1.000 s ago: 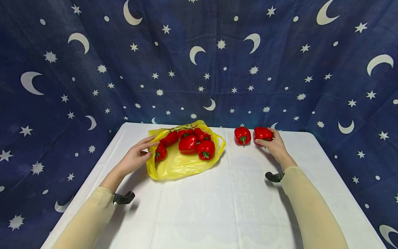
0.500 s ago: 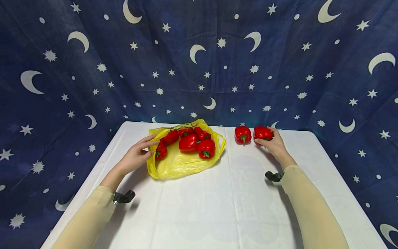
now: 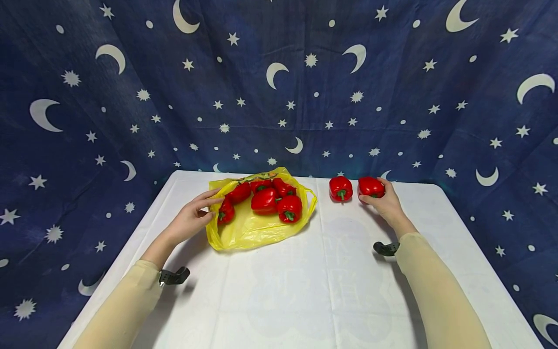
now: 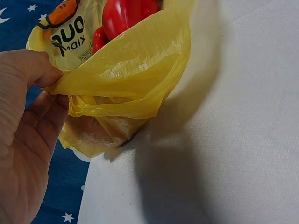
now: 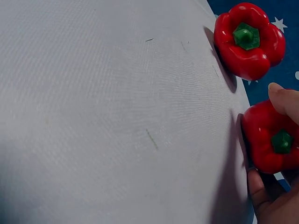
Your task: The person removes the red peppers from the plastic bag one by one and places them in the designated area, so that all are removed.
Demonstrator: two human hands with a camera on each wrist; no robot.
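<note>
1. Dark-blue moon-and-star cloth (image 3: 248, 87) is hung behind a yellow plastic bag (image 3: 237, 237) on a white table (image 3: 270, 300).
2. The bag is pinched by the left hand (image 3: 188, 222); glossy red bell peppers (image 3: 264, 201) are held inside.
3. Right of the bag, one red pepper (image 3: 370, 186) is grasped by the right hand (image 3: 389, 207); a second pepper (image 3: 341, 189) is placed nearer.

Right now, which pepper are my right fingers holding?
The rightmost pepper, outside the yellow bag; its neighbour sits untouched, and the others lie inside the bag.

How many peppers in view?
8: six bagged peppers (one left, three back, one central, one front right), a free pepper right of the bag, a held pepper in the right hand. The bag may hide more.
</note>
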